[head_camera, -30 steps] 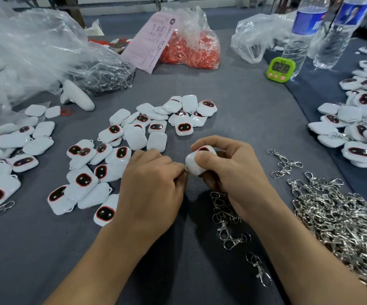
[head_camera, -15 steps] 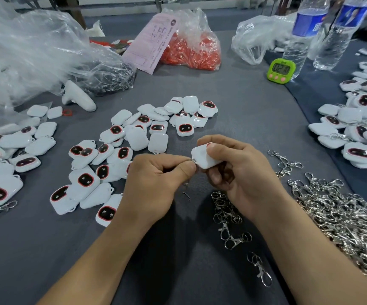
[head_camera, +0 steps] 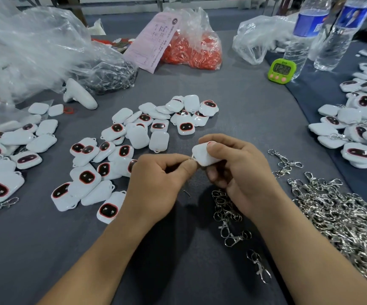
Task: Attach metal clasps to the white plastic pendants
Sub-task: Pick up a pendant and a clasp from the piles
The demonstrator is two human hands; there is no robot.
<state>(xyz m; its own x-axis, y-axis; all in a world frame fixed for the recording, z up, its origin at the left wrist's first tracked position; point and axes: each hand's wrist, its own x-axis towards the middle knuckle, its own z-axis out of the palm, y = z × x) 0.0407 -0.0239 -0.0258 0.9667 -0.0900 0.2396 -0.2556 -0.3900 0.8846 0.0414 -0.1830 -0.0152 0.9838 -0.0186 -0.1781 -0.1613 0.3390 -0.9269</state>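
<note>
table [head_camera: 233, 102]: grey-blue cloth, matte, felt-like, covers my whole workspace.
clear bag [head_camera: 35, 45]: far left, crinkled glossy film, puffed up, dark metal bits in its lower right fold.
clasp heap [head_camera: 341, 219]: near right, shiny silver metal, tangled lobster hooks and rings.
loose pendants [head_camera: 134, 137]: centre-left, white glossy plastic, rounded squares with a small corner loop; some face up showing a dark oval with a red rim, some face down, plain white.
right pile [head_camera: 358, 128]: far right, same white pendants, a few with silver clasps on.
left hand [head_camera: 158, 186]: mine, centre, fingers curled, thumb and forefinger pinched tight.
right hand [head_camera: 239, 172]: mine, just right of the left one, fingertips of both meeting.
orange bag [head_camera: 191, 51]: far centre, clear film stuffed with orange-red stringy loops.
bottles [head_camera: 303, 34]: far right, two, clear ribbed plastic, blue labels.
pink slip [head_camera: 154, 40]: flat printed paper leaning on the orange bag.
timer [head_camera: 281, 69]: lime green, rounded square, dark screen, beside the bottles.
clasp cluster [head_camera: 226, 208]: few silver hooks, flat on the cloth under my right wrist.
held pendant [head_camera: 204, 155]: smooth white back up, gripped between my right thumb and fingers, above the cloth.
metal piece [head_camera: 191, 158]: tiny silver glint at the held pendant's corner, pinched by my left fingertips; shape too small to tell.
</note>
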